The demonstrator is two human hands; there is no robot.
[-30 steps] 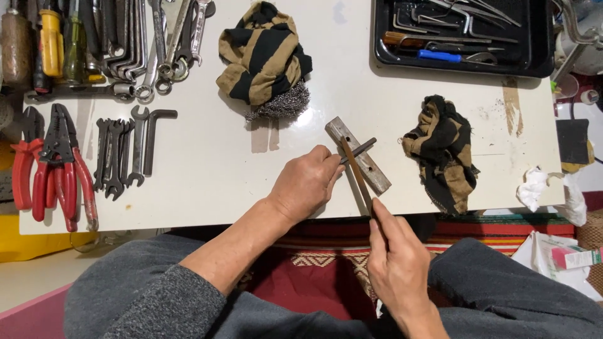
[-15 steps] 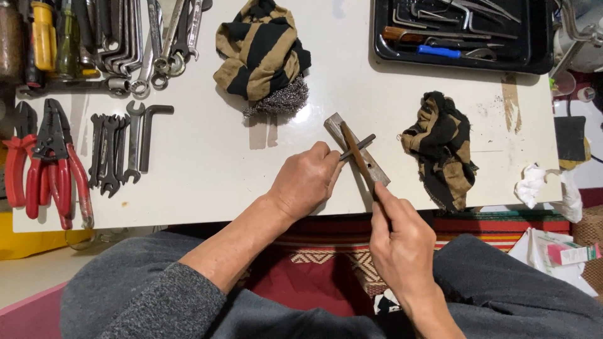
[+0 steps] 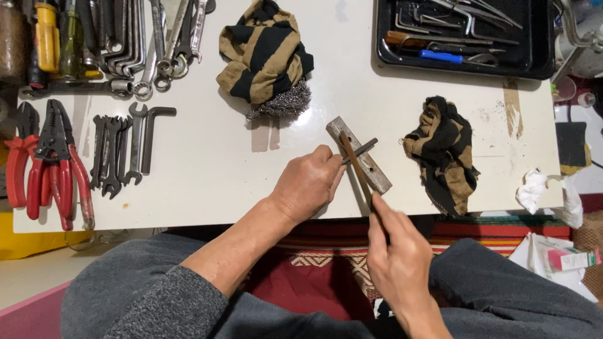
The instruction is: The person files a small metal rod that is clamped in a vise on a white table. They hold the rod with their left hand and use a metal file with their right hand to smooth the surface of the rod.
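Item: grey sharpening block [image 3: 367,164], lying near the front edge of the white worktop [image 3: 207,169]. Left hand [image 3: 308,183] is closing on a small dark metal piece [image 3: 360,150], pinning it across the block. Right hand [image 3: 399,260] is gripping a thin brown file [image 3: 355,169], laying it along the block. Best practice, probably: keeping the piece flat and strokes even. Against half a second earlier, the file is sitting slightly further forward. Just right of the block: a striped rag [image 3: 443,150].
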